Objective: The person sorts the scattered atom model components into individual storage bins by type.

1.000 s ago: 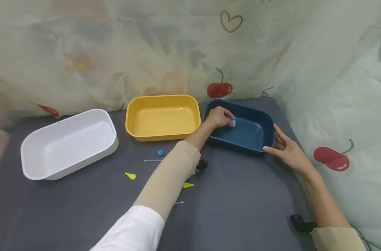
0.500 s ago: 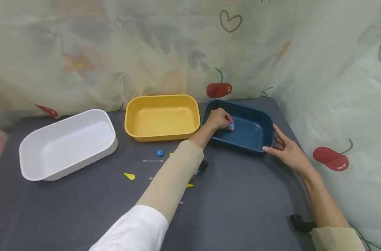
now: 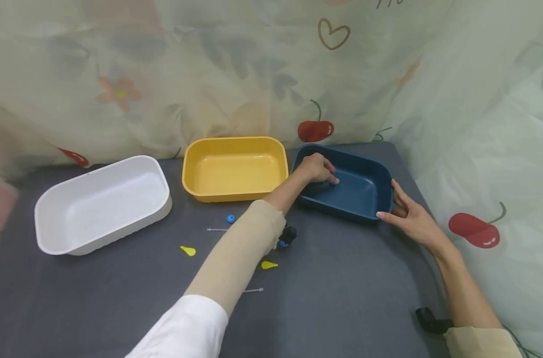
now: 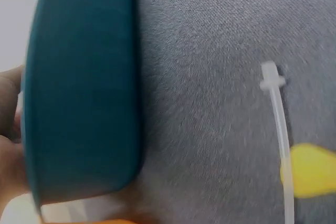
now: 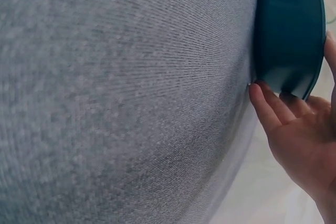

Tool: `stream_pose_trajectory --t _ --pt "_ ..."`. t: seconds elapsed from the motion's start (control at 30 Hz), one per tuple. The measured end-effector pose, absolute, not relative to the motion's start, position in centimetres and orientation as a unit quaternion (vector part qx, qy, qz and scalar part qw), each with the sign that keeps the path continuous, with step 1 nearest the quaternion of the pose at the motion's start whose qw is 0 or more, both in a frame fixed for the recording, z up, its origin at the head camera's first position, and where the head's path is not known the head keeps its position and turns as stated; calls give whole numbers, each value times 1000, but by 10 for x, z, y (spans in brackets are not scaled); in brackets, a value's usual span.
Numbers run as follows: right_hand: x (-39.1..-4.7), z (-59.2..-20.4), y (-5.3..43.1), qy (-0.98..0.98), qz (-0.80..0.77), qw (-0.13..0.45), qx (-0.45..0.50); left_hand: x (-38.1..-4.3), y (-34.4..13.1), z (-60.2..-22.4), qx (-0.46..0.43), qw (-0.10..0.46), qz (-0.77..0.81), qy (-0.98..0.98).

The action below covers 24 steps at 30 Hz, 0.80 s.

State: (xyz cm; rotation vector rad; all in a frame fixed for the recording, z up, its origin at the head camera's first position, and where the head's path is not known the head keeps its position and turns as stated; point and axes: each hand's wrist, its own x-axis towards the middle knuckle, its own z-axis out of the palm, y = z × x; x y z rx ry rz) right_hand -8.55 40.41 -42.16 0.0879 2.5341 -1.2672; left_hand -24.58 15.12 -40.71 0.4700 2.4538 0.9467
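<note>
Bead [image 3: 333, 184], blue, inside the blue tray [image 3: 365, 188]; lower than a second ago, suggesting a set-down under way. Counter [image 3: 334, 293], grey, woven. Rod [image 3: 254, 290], slim, pale, before and left of the blue tray. Right hand [image 3: 410, 219]: fingers grasping its right end. Left hand [image 3: 317, 168]: fingers at bead; pinch or release cannot be told. Curtain [image 3: 235, 74], creased, printed, behind.
</note>
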Motion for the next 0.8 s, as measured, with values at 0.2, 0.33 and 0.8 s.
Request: stream_pose_trajectory --t 0.2,0.33,0.8 --pt "-90 -421 406 888 -434 148 30 -250 138 -389 235 230 404 854" --pt "-92 -421 408 888 -434 150 32 -249 128 -376 264 251 462 809" --pt "-92 -423 412 886 -440 145 30 -241 86 -355 334 211 459 796"
